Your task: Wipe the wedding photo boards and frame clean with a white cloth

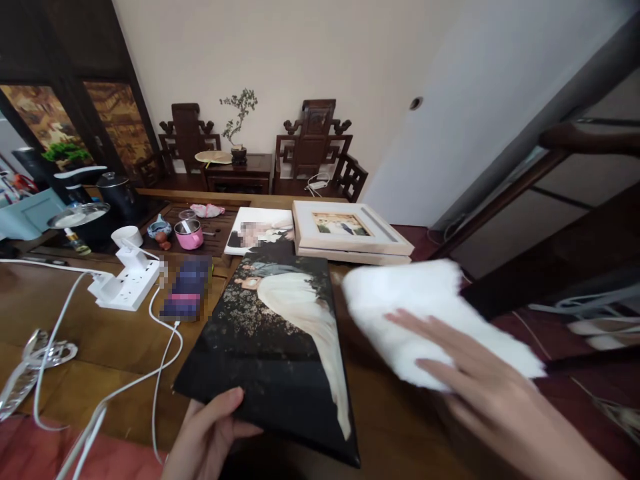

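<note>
A dark photo album (280,353), its cover showing a figure in a long white gown, is tilted up over the table. My left hand (215,420) grips its lower left edge, thumb on the cover and fingers underneath. To the right of the album, my right hand (475,373) lies over a white cloth (420,293), holding it; both are smeared by motion. The cloth is bunched up and apart from the album.
Behind the album lie a white photo book (235,240) and stacked wooden picture frames (390,243). A white power strip (133,287) with cables, a phone (187,287), a pink cup (189,235) and a silver hair clip (35,367) are on the left.
</note>
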Demonstrator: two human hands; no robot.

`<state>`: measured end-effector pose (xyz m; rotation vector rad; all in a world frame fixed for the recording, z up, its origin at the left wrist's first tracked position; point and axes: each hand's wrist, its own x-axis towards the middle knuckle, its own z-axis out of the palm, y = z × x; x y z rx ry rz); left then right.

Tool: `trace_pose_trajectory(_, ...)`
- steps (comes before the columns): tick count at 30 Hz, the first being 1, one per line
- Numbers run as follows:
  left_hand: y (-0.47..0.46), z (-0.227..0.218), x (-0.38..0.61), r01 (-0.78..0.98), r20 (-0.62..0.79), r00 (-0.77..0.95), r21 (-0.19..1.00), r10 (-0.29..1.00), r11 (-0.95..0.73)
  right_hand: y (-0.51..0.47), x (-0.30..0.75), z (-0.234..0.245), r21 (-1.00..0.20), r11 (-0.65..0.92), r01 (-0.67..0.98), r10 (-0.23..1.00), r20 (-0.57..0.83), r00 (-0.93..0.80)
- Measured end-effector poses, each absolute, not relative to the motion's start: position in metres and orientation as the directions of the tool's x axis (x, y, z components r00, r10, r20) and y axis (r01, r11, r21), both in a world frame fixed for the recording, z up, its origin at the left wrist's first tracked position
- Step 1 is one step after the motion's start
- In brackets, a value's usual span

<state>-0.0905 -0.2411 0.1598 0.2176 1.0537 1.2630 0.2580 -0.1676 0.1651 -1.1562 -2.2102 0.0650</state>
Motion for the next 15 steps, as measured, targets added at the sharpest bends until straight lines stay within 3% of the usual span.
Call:
trace_pose_trajectory(2, -0.242, 0.155, -0.09, -0.651, -0.546, -0.095, 0.666, 0.832, 0.363, -0.167, 0.245, 0.167, -0.264, 0.705, 0.659, 0.698, 0.424, -0.577)
trace_pose_trajectory(5, -0.247, 0.149, -0.091, -0.648, -0.585, -0.13, 0.661, 0.8, 0.378, -0.16, 0.222, 0.182, -0.291, 0.728, 0.621, 0.685, 0.342, -0.643)
trace_pose_trajectory(8, -0.253, 0.146, -0.095, -0.647, -0.65, -0.124, 0.626, 0.749, 0.436, -0.136, 0.199, 0.205, -0.289, 0.758, 0.584, 0.647, 0.441, -0.622)
trace_pose_trajectory(10, -0.257, 0.144, -0.096, -0.641, -0.673, -0.096, 0.606, 0.734, 0.472, -0.106, 0.18, 0.217, -0.187, 0.73, 0.658, 0.653, 0.478, -0.588)
trace_pose_trajectory(12, -0.258, 0.142, -0.096, -0.635, -0.665, -0.101, 0.616, 0.74, 0.467, -0.067, 0.156, 0.219, 0.005, 0.692, 0.722, 0.661, 0.398, -0.636)
trace_pose_trajectory(15, -0.257, 0.139, -0.095, -0.647, -0.611, -0.133, 0.65, 0.781, 0.398, -0.006, 0.119, 0.208, 0.11, 0.694, 0.712, 0.645, 0.343, -0.682)
